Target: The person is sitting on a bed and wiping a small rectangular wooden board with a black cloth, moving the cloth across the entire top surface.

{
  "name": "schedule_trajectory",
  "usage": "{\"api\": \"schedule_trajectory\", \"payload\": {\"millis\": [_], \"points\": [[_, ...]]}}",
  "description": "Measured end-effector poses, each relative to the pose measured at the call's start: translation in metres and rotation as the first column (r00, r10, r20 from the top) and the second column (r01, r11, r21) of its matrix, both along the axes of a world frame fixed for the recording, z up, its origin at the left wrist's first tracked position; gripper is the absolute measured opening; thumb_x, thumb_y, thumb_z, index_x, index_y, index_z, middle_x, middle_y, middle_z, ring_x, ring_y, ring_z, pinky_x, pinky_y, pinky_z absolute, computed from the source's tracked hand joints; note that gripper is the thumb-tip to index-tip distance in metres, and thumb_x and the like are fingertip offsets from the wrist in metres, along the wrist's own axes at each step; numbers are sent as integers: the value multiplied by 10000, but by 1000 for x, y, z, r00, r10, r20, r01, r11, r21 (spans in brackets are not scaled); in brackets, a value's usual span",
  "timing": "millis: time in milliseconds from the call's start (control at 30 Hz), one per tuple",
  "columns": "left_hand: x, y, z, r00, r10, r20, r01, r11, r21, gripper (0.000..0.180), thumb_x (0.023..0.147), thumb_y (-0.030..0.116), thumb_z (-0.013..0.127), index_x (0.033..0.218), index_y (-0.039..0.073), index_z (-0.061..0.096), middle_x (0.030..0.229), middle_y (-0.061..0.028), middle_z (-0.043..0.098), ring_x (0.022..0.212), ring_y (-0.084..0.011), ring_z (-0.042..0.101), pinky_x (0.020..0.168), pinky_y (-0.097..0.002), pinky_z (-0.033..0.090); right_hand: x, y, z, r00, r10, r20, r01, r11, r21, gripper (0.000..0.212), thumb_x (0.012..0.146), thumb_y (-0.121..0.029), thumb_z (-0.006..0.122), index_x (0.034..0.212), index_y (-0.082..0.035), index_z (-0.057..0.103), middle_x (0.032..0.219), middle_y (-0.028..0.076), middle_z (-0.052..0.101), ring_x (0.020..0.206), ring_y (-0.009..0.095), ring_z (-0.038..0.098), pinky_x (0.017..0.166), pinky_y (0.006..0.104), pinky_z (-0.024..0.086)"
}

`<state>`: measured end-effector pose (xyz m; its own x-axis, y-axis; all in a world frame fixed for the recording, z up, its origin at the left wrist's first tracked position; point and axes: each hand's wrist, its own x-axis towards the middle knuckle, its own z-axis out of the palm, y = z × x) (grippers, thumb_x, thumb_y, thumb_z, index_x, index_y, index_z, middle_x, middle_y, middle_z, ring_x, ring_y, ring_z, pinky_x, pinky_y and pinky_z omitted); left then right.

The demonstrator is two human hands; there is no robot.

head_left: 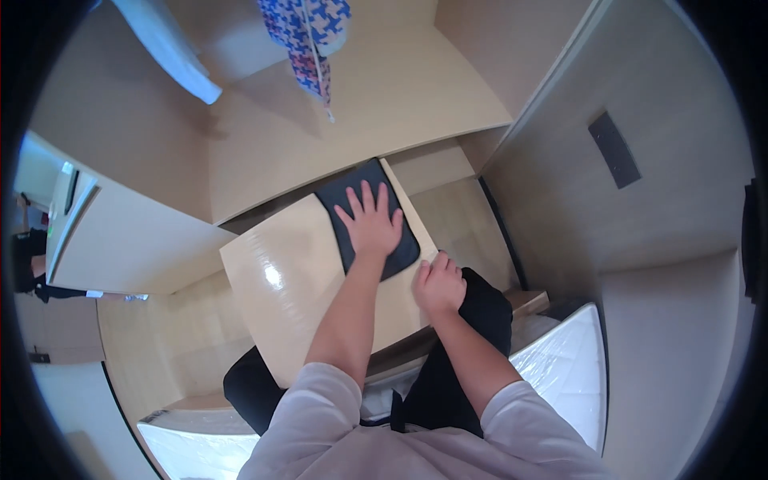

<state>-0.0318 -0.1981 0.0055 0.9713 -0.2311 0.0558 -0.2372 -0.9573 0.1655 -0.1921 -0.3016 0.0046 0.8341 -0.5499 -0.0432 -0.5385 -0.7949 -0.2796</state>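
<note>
My left hand (374,224) lies flat with fingers spread on a dark, thin pad with rounded corners (404,254). The pad rests on a pale wood-coloured panel (300,264) with a glossy surface, set at an angle over my lap. At the panel's right edge is my right hand (442,286), its fingers curled over that edge and holding it. What carries the panel from below is hidden.
Ahead stands an open wardrobe (360,96) with a blue-and-pink patterned garment (308,40) and a white one (172,52) hanging in it. Plastic-wrapped mattresses (560,368) flank me. Its door (144,232) is at left; another person (32,260) stands beyond.
</note>
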Motion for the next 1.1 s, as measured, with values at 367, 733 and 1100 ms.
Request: {"api": "schedule_trajectory", "payload": {"millis": [367,733,1100], "points": [[-229,72,10,971,-237,-34,231,965,-123,766,1014,467,647,1703,246,397,1798,-136,281,1668,-421,186,1280,-751,120,2,-8,2,998,-14,59,9,995,96,567,1038,-572,558,1230,-41,618,1170,248,732,1077,458,726,923,591,580],[-223,238,23,929,368,51,-346,907,-241,759,985,310,687,1655,72,421,1657,-355,413,1580,-468,377,1266,-675,264,-96,96,28,724,599,342,-634,773,-14,708,920,-337,724,1564,-111,537,1676,254,407,1565,494,345,1275,689,249],[-196,277,23,722,670,-170,-692,696,-193,802,1010,370,626,1677,51,315,1271,-256,590,1140,-461,651,847,-576,589,57,96,9,880,474,-35,-474,871,-131,803,1019,-542,570,1728,-233,353,1816,162,217,1674,455,134,1313,696,117]]}}
